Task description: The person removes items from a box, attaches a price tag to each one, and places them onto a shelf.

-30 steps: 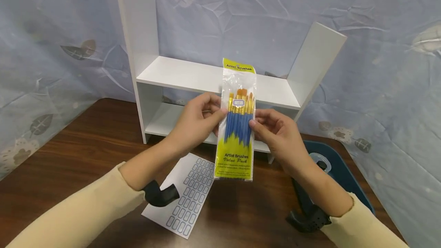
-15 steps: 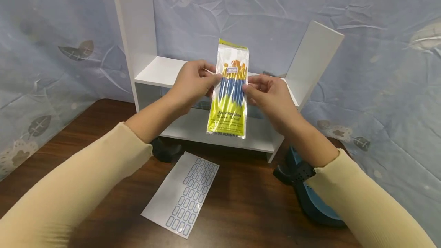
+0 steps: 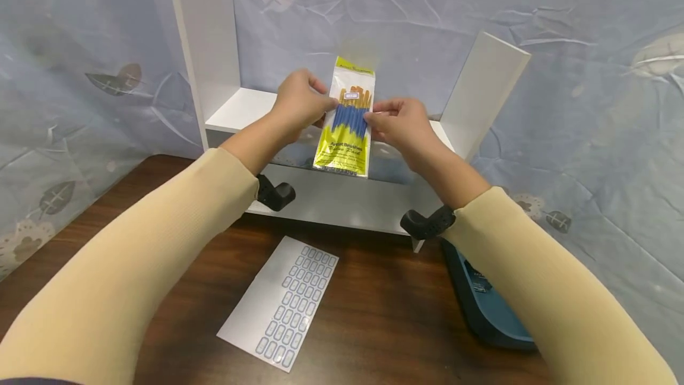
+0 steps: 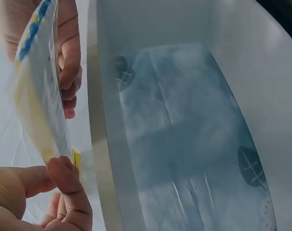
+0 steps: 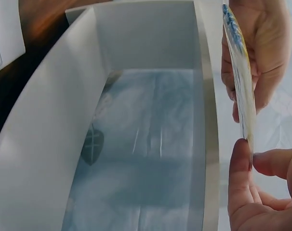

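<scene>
A clear and yellow-green pack of artist brushes [image 3: 350, 120] with blue handles is held up in front of the white shelf [image 3: 342, 198]. A small label [image 3: 351, 95] with a printed border sits on the pack's front, over the golden ferrules. My left hand [image 3: 301, 103] pinches the pack's left edge between thumb and fingers. On the opposite edge my right hand [image 3: 403, 126] pinches it the same way. Both wrist views show the pack [image 4: 42, 91] nearly edge-on, beside the shelf's upper board. The pack's lower end overlaps the shelf's open lower compartment in the head view.
On the brown wooden table [image 3: 385, 308] lies a sheet of blue-bordered labels [image 3: 291, 308], with part of its left side bare. A dark teal tray [image 3: 478, 316] stands at the right, partly behind my right sleeve. A patterned blue-grey cloth [image 3: 395, 16] hangs behind the shelf.
Both hands have raised the brush pack and carried it forward, from low before the shelf to its upper board. The grip on its two edges stays the same.
</scene>
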Available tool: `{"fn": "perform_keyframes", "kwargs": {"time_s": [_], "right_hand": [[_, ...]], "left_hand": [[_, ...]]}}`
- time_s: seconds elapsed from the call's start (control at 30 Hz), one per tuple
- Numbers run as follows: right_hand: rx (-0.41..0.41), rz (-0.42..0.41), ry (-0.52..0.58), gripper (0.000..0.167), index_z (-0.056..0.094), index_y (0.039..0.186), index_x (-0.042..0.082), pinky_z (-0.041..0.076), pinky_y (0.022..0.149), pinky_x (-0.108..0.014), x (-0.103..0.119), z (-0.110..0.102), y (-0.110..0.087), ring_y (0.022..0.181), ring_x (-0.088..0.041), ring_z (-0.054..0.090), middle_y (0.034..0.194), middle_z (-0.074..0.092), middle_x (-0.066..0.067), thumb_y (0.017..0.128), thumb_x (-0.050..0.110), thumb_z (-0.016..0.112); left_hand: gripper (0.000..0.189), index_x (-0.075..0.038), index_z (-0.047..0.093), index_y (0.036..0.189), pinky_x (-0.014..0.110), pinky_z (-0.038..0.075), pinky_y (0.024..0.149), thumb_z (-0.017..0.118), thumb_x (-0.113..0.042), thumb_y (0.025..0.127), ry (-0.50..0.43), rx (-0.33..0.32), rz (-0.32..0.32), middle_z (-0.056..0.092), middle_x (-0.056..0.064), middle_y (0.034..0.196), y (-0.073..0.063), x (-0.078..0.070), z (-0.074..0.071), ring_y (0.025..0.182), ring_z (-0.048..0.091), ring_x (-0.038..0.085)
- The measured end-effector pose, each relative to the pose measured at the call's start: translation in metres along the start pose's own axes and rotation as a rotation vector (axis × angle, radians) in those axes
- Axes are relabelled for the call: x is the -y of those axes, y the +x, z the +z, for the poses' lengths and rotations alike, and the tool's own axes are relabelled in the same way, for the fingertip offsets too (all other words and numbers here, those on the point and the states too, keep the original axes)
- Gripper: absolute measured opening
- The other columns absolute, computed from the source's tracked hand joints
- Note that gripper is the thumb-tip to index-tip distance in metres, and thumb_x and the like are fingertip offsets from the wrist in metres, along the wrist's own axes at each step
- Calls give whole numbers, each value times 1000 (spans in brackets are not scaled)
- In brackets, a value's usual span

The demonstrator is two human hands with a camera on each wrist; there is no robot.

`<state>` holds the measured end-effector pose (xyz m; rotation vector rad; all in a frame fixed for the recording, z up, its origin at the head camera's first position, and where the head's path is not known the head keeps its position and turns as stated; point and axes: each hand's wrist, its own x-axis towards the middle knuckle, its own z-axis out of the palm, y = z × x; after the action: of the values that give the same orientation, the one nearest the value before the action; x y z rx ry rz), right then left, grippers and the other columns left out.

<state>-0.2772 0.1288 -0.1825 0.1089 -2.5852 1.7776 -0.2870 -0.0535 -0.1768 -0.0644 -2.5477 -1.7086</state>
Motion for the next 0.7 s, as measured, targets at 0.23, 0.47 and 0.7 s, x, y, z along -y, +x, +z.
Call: {"fn": "perform_keyframes", "kwargs": {"time_s": [0.23, 0.47, 0.7], "right_hand": [[-19, 0, -94, 35, 57, 134, -6, 61, 78, -19, 5, 3, 17, 89, -13, 68, 113, 62, -10, 103, 8, 64], [0, 2, -240, 29, 62, 126, -7, 56, 68, -19, 3, 7, 25, 83, -14, 70, 119, 70, -19, 103, 11, 64], [-2, -24, -342, 25, 69, 120, -7, 53, 67, -20, 2, 8, 27, 81, -15, 68, 118, 73, -21, 104, 12, 63]], "left_hand": [[15, 2, 68, 108, 25, 63, 74, 61, -7, 99, 50, 7, -4, 64, 14, 126, 13, -1, 2, 71, 69, 14], [20, 3, 75, 101, 22, 52, 56, 57, -4, 94, 203, -6, 11, 69, 14, 108, 20, 4, 7, 68, 60, 15], [23, -1, 78, 103, 21, 50, 57, 58, -5, 93, 310, 7, 35, 72, 12, 110, 23, 5, 10, 73, 61, 16]]}}
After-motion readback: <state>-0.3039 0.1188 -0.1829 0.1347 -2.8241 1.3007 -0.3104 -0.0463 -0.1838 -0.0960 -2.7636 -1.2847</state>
